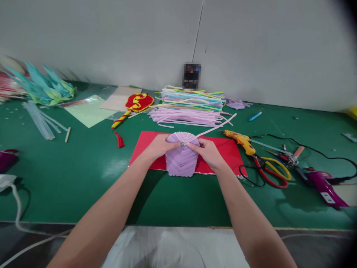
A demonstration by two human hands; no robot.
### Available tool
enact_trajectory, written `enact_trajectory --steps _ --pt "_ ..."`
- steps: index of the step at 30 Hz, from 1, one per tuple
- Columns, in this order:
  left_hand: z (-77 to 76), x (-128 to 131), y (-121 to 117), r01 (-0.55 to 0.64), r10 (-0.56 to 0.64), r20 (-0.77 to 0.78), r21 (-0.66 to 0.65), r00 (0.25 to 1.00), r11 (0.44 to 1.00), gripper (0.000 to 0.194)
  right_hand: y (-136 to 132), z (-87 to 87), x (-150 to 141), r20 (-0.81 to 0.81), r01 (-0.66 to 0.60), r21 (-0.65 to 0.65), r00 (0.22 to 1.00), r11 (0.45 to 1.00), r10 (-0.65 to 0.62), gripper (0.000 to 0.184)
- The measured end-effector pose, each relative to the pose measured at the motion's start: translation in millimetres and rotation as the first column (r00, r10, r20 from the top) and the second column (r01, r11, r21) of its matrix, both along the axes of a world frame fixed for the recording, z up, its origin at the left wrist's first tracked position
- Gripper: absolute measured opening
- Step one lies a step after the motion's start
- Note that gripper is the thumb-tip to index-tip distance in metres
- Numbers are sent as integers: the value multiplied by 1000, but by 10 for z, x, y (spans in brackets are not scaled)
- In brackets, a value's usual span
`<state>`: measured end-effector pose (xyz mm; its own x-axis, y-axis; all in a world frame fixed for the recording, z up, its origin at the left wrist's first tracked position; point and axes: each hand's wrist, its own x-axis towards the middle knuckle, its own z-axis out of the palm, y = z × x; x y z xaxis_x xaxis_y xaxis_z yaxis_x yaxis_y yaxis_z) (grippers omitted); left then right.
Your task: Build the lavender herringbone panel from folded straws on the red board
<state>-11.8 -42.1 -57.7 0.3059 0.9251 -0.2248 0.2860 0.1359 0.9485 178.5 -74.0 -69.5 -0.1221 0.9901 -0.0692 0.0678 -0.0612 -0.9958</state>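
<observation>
A purple panel of pipe cleaners [182, 162], laid in a chevron pattern, is held up over a red sheet [223, 150]. My left hand [160, 146] grips its left edge, thumb pressed on the front near a small round bead-like spot. On the opposite edge my right hand [208, 150] is closed, its thumb also on the front near the middle. A loose pale purple pipe cleaner [216, 128] sticks out from the panel's top toward the upper right. The fingers behind the panel are hidden.
Bundled pipe cleaners [189, 115] lie behind the red sheet. At right are a yellow glue gun [242, 141], scissors [275, 173] and a purple tool [326, 188]. A red-and-yellow fan-shaped ornament [139, 103], glue sticks [39, 121] and a turquoise bundle [47, 87] lie left.
</observation>
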Motion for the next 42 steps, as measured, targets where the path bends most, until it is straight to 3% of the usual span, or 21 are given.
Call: enact_trajectory --steps 14,22,27,34,42 --pt "-3 -8 1 19 -18 -36 16 999 1000 38 8 -15 15 99 -11 42 995 999 7 38" --pt "30 -2 -2 20 -12 -129 63 992 998 37 28 -39 28 188 2 87 982 996 -18 34" --pt "20 -1 2 10 -4 -95 64 995 998 36 41 -36 21 187 -13 102 982 995 -7 33" --pt "-17 -26 27 31 -26 -92 47 995 998 37 98 -55 50 14 175 133 984 976 -178 29" --pt "-15 -29 30 50 -47 -62 55 997 997 36 101 -88 45 33 195 112 979 974 -200 34"
